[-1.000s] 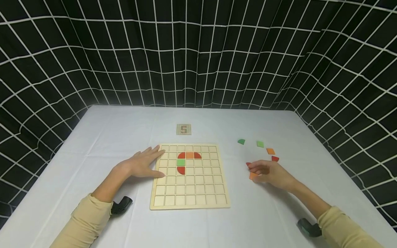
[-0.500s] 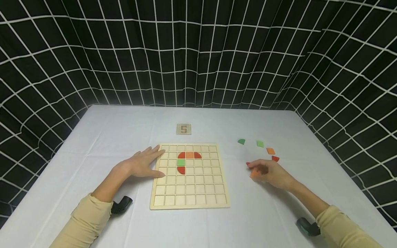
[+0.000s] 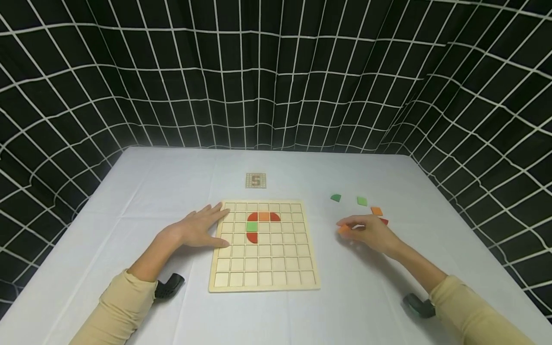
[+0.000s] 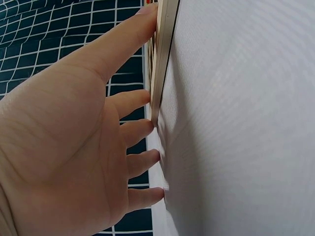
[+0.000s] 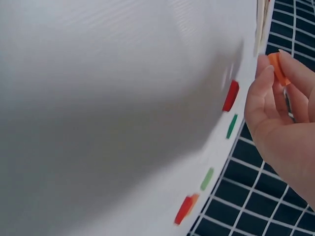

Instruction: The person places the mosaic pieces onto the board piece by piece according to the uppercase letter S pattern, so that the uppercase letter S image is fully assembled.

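Since the earlier frame, the right hand (image 3: 371, 234) has moved left and farther away with an orange tile (image 3: 343, 230). We see the white tabletop (image 3: 276, 316) bearing a wooden board (image 3: 271, 264). The left hand (image 3: 196, 229) touches its left edge, grip spread apart; the right grip is clamped on the orange tile, above the tabletop, right of the board.

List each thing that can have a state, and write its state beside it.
Board: flat, five tiles set in, most squares bare
Left hand: spread at the board's left edge
Right hand: pinching an orange tile
Orange tile: lifted off the cloth
Second orange tile: loose, flat
Red tile beside it: loose, flat
Other red tile: loose, flat
Dark green tile: loose, flat
Light green tile: loose, flat
Card: flat, beyond the board
Curtain: hanging
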`<state>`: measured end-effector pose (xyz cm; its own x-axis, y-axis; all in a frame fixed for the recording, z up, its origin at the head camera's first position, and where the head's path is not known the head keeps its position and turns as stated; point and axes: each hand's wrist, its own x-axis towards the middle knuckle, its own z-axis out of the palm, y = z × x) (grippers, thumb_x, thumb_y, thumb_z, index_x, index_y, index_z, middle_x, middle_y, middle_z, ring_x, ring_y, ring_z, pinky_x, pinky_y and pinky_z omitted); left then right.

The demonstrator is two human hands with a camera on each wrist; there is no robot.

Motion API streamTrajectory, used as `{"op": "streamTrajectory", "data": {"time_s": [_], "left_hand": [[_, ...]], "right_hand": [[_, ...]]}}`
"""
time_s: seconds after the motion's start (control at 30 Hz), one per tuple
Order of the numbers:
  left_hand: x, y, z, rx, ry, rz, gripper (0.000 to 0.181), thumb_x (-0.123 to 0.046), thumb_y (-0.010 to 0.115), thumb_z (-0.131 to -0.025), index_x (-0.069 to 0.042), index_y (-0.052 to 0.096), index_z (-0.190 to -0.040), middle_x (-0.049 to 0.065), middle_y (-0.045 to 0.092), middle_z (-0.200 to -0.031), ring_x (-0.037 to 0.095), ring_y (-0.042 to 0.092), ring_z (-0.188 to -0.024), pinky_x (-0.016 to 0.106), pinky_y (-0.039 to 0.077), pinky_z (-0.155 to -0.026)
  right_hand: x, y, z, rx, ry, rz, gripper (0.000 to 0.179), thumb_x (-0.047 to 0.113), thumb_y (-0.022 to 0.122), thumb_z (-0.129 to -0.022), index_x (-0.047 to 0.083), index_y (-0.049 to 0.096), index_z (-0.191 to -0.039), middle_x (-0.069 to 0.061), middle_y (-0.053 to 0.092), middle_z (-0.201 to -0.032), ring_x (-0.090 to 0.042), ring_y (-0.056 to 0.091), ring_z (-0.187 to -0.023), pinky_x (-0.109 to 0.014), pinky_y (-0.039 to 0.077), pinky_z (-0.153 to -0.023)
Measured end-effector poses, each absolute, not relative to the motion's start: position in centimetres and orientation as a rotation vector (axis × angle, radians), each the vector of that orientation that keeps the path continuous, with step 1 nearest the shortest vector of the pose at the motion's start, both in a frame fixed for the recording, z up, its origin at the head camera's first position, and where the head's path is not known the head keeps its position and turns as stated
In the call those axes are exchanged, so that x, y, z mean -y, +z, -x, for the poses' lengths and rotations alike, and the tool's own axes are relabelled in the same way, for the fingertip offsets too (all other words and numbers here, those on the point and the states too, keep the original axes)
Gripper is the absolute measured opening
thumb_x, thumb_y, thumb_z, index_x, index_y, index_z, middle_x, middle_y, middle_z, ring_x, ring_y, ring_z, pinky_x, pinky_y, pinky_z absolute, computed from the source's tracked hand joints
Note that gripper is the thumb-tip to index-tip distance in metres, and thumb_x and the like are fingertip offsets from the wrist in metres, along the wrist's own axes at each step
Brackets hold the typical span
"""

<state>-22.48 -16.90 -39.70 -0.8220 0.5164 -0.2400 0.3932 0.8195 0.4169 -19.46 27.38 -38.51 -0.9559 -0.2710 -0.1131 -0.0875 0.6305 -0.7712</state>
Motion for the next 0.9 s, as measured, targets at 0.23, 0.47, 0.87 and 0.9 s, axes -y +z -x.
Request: {"op": "streamTrajectory", "data": {"time_s": [0.23,0.47,0.87,0.9], "left_hand": [[16.8,-39.8,22.5,-2.654,0.504,-0.674,0.093,-0.057,0.064,-0.083,-0.006,0.026,-0.151,0.020,0.013,-0.156,0.044,0.011,-0.140,0.063,0.010,-0.108],[16.9,-39.9,22.5,-2.660,0.499,-0.674,0.093,-0.057,0.064,-0.082,-0.007,0.026,-0.151,0.020,0.014,-0.156,0.044,0.012,-0.140,0.064,0.011,-0.108],[16.9,-39.8,22.5,-2.658,0.506,-0.682,0.092,-0.057,0.064,-0.083,-0.008,0.026,-0.151,0.019,0.013,-0.156,0.043,0.012,-0.140,0.063,0.010,-0.108],[16.9,-39.8,22.5,-2.658,0.504,-0.680,0.092,-0.057,0.064,-0.083,-0.008,0.026,-0.151,0.019,0.013,-0.156,0.043,0.012,-0.140,0.063,0.010,-0.108]], "right_hand": [[-25.4,-38.6,20.2,-2.583,-1.273,0.282,0.032,0.011,0.071,-0.086,0.001,0.064,-0.116,-0.009,0.063,-0.099,-0.021,0.062,-0.082,-0.031,0.056,-0.069],[-23.4,-38.7,20.8,-2.549,-1.281,0.295,0.034,0.019,0.074,-0.084,0.003,0.068,-0.113,-0.008,0.064,-0.097,-0.021,0.062,-0.085,-0.032,0.054,-0.070],[-19.7,-38.6,21.6,-2.407,-1.295,0.318,0.036,0.011,0.075,-0.082,0.002,0.067,-0.116,-0.008,0.061,-0.099,-0.022,0.054,-0.090,-0.032,0.053,-0.072],[-19.3,-38.6,21.7,-2.395,-1.298,0.308,0.036,0.011,0.075,-0.081,0.002,0.067,-0.115,-0.007,0.062,-0.097,-0.021,0.055,-0.086,-0.031,0.053,-0.070]]}}
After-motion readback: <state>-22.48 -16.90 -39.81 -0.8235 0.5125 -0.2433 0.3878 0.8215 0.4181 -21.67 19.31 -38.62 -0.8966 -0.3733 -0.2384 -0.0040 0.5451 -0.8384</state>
